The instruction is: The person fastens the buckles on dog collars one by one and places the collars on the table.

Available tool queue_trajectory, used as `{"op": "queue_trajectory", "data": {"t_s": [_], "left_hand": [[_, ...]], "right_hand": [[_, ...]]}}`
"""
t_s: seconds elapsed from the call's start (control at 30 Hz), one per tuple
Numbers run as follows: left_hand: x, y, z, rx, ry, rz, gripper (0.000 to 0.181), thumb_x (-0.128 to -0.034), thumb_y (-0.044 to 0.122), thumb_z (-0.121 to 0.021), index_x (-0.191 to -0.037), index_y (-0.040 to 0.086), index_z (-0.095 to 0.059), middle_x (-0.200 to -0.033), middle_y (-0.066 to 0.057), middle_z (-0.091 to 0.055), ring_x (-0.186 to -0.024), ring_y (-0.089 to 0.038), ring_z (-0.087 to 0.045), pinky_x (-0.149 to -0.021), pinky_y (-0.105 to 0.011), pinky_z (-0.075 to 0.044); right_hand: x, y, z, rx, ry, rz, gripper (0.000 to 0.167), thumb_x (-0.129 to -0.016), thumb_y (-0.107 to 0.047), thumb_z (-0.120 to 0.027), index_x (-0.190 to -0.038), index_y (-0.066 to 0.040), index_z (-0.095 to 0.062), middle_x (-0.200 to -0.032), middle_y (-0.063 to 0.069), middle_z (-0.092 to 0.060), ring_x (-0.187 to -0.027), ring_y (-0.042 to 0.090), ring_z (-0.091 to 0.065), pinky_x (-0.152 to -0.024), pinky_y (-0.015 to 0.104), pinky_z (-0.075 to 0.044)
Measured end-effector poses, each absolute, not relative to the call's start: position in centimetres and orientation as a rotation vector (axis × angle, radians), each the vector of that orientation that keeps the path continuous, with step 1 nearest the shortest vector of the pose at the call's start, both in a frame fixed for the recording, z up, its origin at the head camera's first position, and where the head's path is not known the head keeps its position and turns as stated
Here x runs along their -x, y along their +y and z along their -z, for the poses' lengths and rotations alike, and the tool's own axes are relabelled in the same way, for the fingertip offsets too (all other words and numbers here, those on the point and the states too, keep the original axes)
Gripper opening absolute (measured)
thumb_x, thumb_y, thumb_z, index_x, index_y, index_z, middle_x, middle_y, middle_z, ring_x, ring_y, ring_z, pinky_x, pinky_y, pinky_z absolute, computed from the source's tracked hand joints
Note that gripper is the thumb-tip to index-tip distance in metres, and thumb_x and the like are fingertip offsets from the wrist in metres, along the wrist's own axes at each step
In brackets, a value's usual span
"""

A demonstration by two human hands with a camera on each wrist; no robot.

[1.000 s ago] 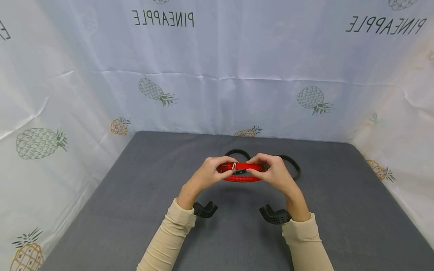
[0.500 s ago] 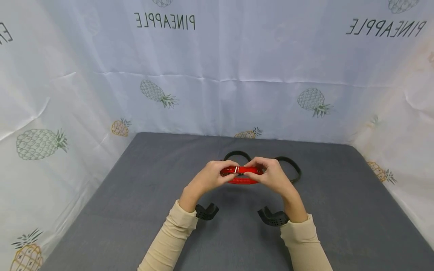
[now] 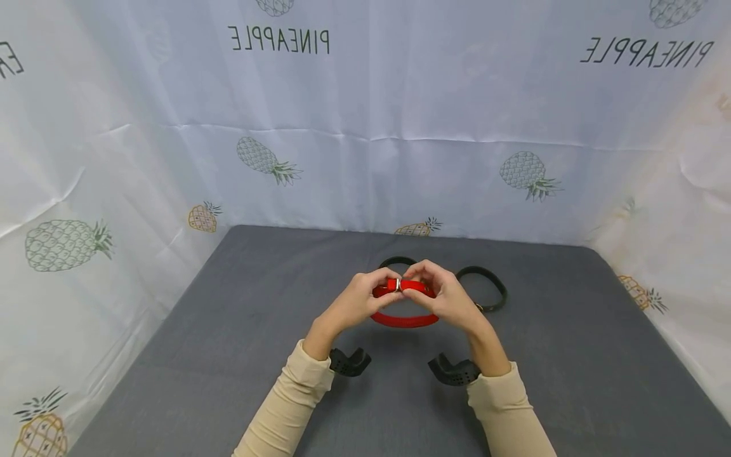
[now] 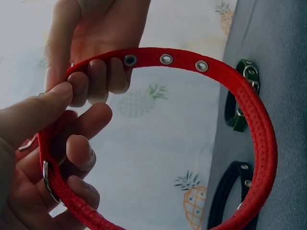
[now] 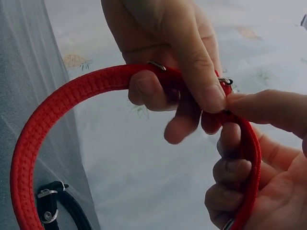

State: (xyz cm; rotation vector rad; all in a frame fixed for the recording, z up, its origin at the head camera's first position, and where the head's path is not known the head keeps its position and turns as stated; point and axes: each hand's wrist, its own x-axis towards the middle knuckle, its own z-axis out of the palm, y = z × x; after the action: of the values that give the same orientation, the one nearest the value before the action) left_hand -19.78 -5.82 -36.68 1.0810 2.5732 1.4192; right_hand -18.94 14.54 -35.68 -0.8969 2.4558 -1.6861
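Observation:
A red collar point(image 3: 404, 322) with metal eyelets and a buckle hangs as a loop between both hands, above the table. My left hand point(image 3: 355, 303) pinches it beside the metal buckle point(image 3: 398, 284), its thumb on the strap. From the other side my right hand point(image 3: 447, 302) pinches the strap close to the buckle, and the fingertips of both hands nearly meet. In the left wrist view, several eyelets point(image 4: 166, 59) run along the strap past the right fingers. Fingers hide part of the buckle in the right wrist view, so whether the strap is fastened cannot be told.
Two dark collars lie on the grey table point(image 3: 274, 330) behind the hands. A dark green one point(image 3: 498, 285) is at the right; a black one point(image 3: 394, 259) is partly hidden by the hands. A white pineapple-print curtain point(image 3: 365, 178) surrounds the table's back and sides.
My right hand has moved left, bringing the hands closer together at the buckle. The red collar's loop hangs lower and shows wider than before.

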Motion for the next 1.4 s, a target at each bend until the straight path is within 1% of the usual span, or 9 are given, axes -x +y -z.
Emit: {"op": "queue_trajectory", "data": {"t_s": [0.23, 0.43, 0.67, 0.8, 0.93, 1.03, 1.13, 1.27, 1.4], "left_hand": [[20.0, -5.9, 36.8, -0.991, 2.488, -1.539, 0.031, -0.0917, 0.011, -0.064, -0.111, 0.001, -0.043, -0.091, -0.020, -0.071, -0.067, -0.018, -0.061, -0.066, -0.017, -0.052], [20.2, -5.8, 37.0, -0.978, 2.489, -1.562, 0.030, -0.0928, 0.010, -0.063, -0.110, 0.000, -0.041, -0.087, -0.022, -0.070, -0.066, -0.023, -0.061, -0.065, -0.017, -0.050], [20.2, -5.7, 37.2, -1.013, 2.511, -1.564, 0.023, -0.0940, 0.005, -0.059, -0.108, -0.001, -0.043, -0.085, -0.020, -0.071, -0.062, -0.006, -0.055, -0.062, -0.018, -0.049], [20.1, -5.7, 37.2, -1.005, 2.503, -1.566, 0.023, -0.0932, 0.004, -0.060, -0.109, 0.000, -0.043, -0.089, -0.020, -0.072, -0.064, -0.016, -0.060, -0.064, -0.017, -0.050], [20.0, -5.8, 37.1, -0.993, 2.481, -1.576, 0.029, -0.0922, 0.007, -0.063, -0.112, 0.000, -0.044, -0.104, -0.020, -0.072, -0.081, -0.027, -0.068, -0.073, -0.017, -0.052], [20.1, -6.0, 36.9, -0.974, 2.494, -1.600, 0.035, -0.0902, 0.011, -0.067, -0.117, 0.001, -0.047, -0.112, -0.017, -0.069, -0.096, -0.027, -0.068, -0.080, -0.020, -0.053], [20.1, -6.2, 36.9, -0.954, 2.542, -1.628, 0.038, -0.0881, 0.013, -0.069, -0.120, 0.003, -0.052, -0.116, -0.013, -0.066, -0.102, -0.024, -0.066, -0.086, -0.026, -0.054], [20.2, -6.4, 36.9, -0.971, 2.605, -1.648, 0.034, -0.0875, 0.012, -0.070, -0.118, 0.005, -0.059, -0.116, -0.012, -0.066, -0.101, -0.023, -0.065, -0.089, -0.035, -0.055], [20.3, -6.4, 37.0, -1.001, 2.633, -1.657, 0.029, -0.0874, 0.012, -0.070, -0.115, 0.005, -0.065, -0.112, -0.010, -0.067, -0.096, -0.021, -0.064, -0.087, -0.032, -0.055]], "right_hand": [[19.1, 13.8, 36.1, 0.894, 2.482, 1.724, 0.030, -0.087, -0.002, -0.068, -0.112, 0.005, -0.052, -0.095, 0.023, -0.065, -0.076, 0.001, -0.061, -0.071, 0.019, -0.055], [19.0, 13.5, 36.2, 0.875, 2.522, 1.725, 0.030, -0.087, -0.002, -0.068, -0.112, 0.005, -0.053, -0.094, 0.022, -0.065, -0.074, 0.002, -0.059, -0.070, 0.019, -0.055], [19.1, 13.0, 36.4, 0.856, 2.507, 1.747, 0.024, -0.088, -0.004, -0.068, -0.108, 0.002, -0.056, -0.095, 0.022, -0.066, -0.073, 0.003, -0.060, -0.069, 0.020, -0.055], [19.1, 12.8, 36.6, 0.826, 2.504, 1.785, 0.020, -0.088, -0.003, -0.067, -0.105, 0.002, -0.057, -0.093, 0.023, -0.066, -0.072, 0.005, -0.060, -0.068, 0.020, -0.054], [19.1, 12.9, 36.7, 0.789, 2.505, 1.838, 0.019, -0.087, -0.002, -0.066, -0.104, 0.003, -0.057, -0.091, 0.024, -0.065, -0.071, 0.004, -0.060, -0.068, 0.019, -0.054], [19.2, 13.1, 36.7, 0.755, 2.507, 1.879, 0.019, -0.087, -0.001, -0.066, -0.103, 0.004, -0.057, -0.088, 0.017, -0.065, -0.069, 0.004, -0.058, -0.066, 0.019, -0.053], [19.3, 13.4, 36.8, 0.728, 2.517, 1.901, 0.019, -0.087, 0.000, -0.067, -0.102, 0.004, -0.056, -0.084, 0.006, -0.063, -0.066, 0.003, -0.057, -0.064, 0.019, -0.051], [19.4, 13.6, 36.9, 0.727, 2.541, 1.896, 0.018, -0.087, 0.000, -0.066, -0.101, 0.004, -0.055, -0.079, -0.004, -0.059, -0.064, 0.004, -0.053, -0.062, 0.019, -0.049], [19.5, 13.5, 36.9, 0.744, 2.534, 1.898, 0.018, -0.087, 0.001, -0.066, -0.101, 0.005, -0.055, -0.078, -0.006, -0.058, -0.064, 0.004, -0.052, -0.062, 0.019, -0.048]]}}
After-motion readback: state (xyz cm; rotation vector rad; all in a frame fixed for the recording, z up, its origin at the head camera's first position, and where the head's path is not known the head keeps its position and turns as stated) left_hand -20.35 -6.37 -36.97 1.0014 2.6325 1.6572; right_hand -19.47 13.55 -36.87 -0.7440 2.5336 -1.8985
